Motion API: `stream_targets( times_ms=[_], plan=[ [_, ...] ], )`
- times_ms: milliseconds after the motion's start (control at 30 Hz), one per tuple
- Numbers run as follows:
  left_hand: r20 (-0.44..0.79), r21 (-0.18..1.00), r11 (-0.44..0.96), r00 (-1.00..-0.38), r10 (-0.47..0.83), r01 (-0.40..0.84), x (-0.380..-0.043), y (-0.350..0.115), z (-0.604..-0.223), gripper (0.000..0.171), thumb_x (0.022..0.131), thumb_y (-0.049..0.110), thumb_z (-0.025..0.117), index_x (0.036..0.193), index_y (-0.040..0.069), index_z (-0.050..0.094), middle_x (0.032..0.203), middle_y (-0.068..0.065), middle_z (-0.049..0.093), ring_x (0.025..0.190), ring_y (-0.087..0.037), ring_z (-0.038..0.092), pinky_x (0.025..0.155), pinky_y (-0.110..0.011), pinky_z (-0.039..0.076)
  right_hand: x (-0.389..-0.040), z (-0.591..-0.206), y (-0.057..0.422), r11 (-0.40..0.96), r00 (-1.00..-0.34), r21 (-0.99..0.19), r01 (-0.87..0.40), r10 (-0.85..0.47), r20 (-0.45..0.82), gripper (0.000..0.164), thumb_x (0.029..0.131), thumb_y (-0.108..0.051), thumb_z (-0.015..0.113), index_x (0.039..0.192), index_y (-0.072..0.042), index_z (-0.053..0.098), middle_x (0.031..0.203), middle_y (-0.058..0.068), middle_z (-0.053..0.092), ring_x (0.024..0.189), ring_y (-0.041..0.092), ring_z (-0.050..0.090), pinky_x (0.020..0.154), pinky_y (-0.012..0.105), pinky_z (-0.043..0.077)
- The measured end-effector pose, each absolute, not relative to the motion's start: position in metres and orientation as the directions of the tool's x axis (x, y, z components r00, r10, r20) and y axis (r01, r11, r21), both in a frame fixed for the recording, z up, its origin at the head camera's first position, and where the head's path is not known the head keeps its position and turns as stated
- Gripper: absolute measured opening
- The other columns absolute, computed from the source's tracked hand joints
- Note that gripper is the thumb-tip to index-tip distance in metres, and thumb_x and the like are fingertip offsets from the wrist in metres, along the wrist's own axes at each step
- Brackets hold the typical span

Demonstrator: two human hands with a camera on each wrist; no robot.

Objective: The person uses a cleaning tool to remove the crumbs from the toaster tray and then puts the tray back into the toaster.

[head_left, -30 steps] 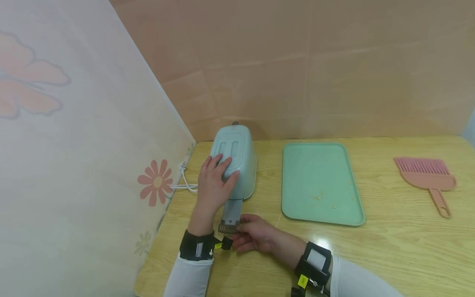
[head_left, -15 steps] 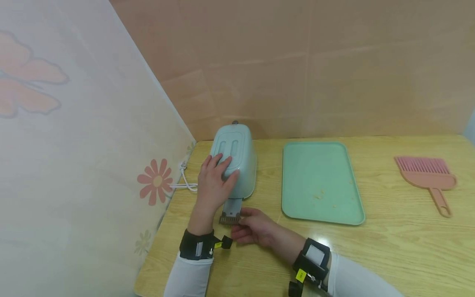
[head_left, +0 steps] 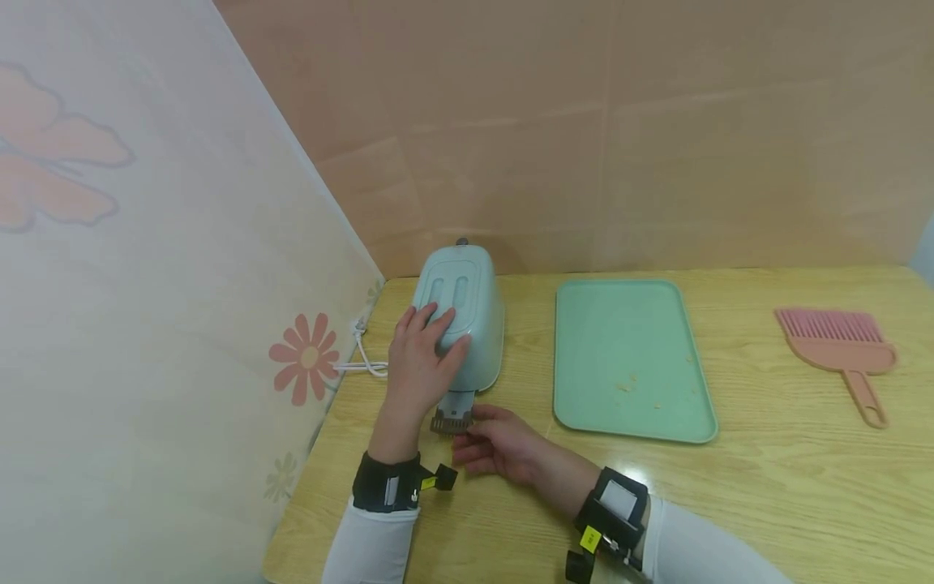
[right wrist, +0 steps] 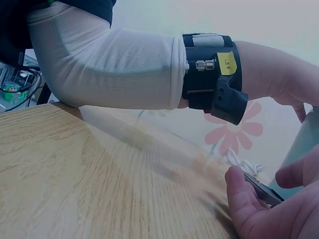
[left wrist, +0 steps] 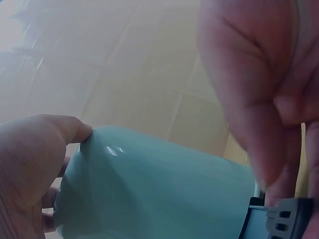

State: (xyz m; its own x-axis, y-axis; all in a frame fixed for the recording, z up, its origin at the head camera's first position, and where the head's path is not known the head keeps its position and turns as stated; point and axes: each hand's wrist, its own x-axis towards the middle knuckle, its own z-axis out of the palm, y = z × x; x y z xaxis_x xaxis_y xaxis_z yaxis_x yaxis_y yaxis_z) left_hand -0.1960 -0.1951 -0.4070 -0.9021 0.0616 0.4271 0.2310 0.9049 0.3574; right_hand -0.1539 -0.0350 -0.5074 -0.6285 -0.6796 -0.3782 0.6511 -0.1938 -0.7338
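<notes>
A pale mint toaster (head_left: 479, 341) stands at the back left of the table. My left hand (head_left: 422, 357) rests on its top with fingers spread, the thumb lying near the edge; in the left wrist view the thumb touches the toaster's rim. From the toaster's near end sticks out a short stretch of grey crumb tray (head_left: 456, 404) with a dark slotted end. My right hand (head_left: 503, 444) pinches that slotted end at its right side, between thumb and fingers. In the right wrist view the crumb tray (right wrist: 264, 190) shows as a thin dark edge between thumb and fingers.
A green tray (head_left: 620, 349) with a few crumbs lies right of the toaster. Farther right is a pink brush (head_left: 839, 349) with a handle. A white cord (head_left: 365, 367) lies left of the toaster, by the flowered wall covering (head_left: 182, 365). A brown sheet (head_left: 584, 138) hangs behind.
The crumb tray has slid farther into the toaster, with my right hand moving slightly away from me along with it. My left hand has stayed on the toaster.
</notes>
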Motion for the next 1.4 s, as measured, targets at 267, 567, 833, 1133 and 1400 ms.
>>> stream_targets(
  times_ms=[267, 567, 833, 1133, 1400],
  plan=[
    [0.441, 0.363, 0.901, -0.896, 0.059, 0.238, -0.1968, -0.1952, -0.4073, 0.051, 0.091, 0.05, 0.057, 0.132, 0.02, 0.062, 0.143, -0.009, 0.05, 0.138, -0.04, 0.033, 0.108, -0.061, 0.03, -0.1581, -0.5107, -0.035, -0.23, -0.636, -0.728, 0.646, -0.689, -0.346, 0.051, 0.099, -0.013, 0.048, 0.148, -0.006, 0.034, 0.123, 0.027, 0.058, 0.103, 0.035, 0.066, 0.078, 0.04, 0.057],
    [0.416, 0.363, 0.905, -0.908, 0.053, 0.22, -0.1961, -0.1948, -0.4072, 0.052, 0.092, 0.05, 0.056, 0.133, 0.02, 0.061, 0.144, -0.008, 0.049, 0.139, -0.039, 0.031, 0.108, -0.061, 0.029, -0.1619, -0.5095, -0.0324, -0.275, -0.662, -0.719, 0.638, -0.673, -0.33, 0.062, 0.098, -0.014, 0.052, 0.152, -0.004, 0.022, 0.13, 0.027, 0.054, 0.108, 0.035, 0.064, 0.078, 0.038, 0.057],
    [0.407, 0.365, 0.906, -0.912, 0.052, 0.215, -0.1951, -0.1948, -0.4068, 0.053, 0.092, 0.052, 0.055, 0.134, 0.021, 0.06, 0.145, -0.007, 0.047, 0.14, -0.038, 0.03, 0.108, -0.061, 0.029, -0.1618, -0.5098, -0.0322, -0.281, -0.673, -0.726, 0.628, -0.664, -0.326, 0.062, 0.099, -0.014, 0.05, 0.153, -0.003, 0.02, 0.129, 0.025, 0.055, 0.107, 0.033, 0.064, 0.076, 0.035, 0.057],
    [0.394, 0.368, 0.911, -0.919, 0.03, 0.187, -0.1938, -0.1928, -0.405, 0.054, 0.09, 0.054, 0.057, 0.134, 0.022, 0.06, 0.145, -0.006, 0.048, 0.14, -0.038, 0.03, 0.108, -0.061, 0.03, -0.1606, -0.5099, -0.0331, -0.303, -0.677, -0.715, 0.63, -0.665, -0.315, 0.062, 0.101, -0.015, 0.048, 0.153, -0.003, 0.018, 0.134, 0.029, 0.05, 0.117, 0.038, 0.058, 0.078, 0.035, 0.056],
    [0.408, 0.353, 0.919, -0.913, 0.017, 0.175, -0.1956, -0.1917, -0.4065, 0.056, 0.089, 0.057, 0.057, 0.132, 0.022, 0.062, 0.144, -0.006, 0.048, 0.139, -0.037, 0.032, 0.106, -0.061, 0.033, -0.1612, -0.5116, -0.0318, -0.319, -0.669, -0.702, 0.637, -0.682, -0.296, 0.063, 0.1, -0.014, 0.049, 0.154, -0.005, 0.018, 0.137, 0.028, 0.048, 0.12, 0.037, 0.056, 0.079, 0.035, 0.055]
  ],
)
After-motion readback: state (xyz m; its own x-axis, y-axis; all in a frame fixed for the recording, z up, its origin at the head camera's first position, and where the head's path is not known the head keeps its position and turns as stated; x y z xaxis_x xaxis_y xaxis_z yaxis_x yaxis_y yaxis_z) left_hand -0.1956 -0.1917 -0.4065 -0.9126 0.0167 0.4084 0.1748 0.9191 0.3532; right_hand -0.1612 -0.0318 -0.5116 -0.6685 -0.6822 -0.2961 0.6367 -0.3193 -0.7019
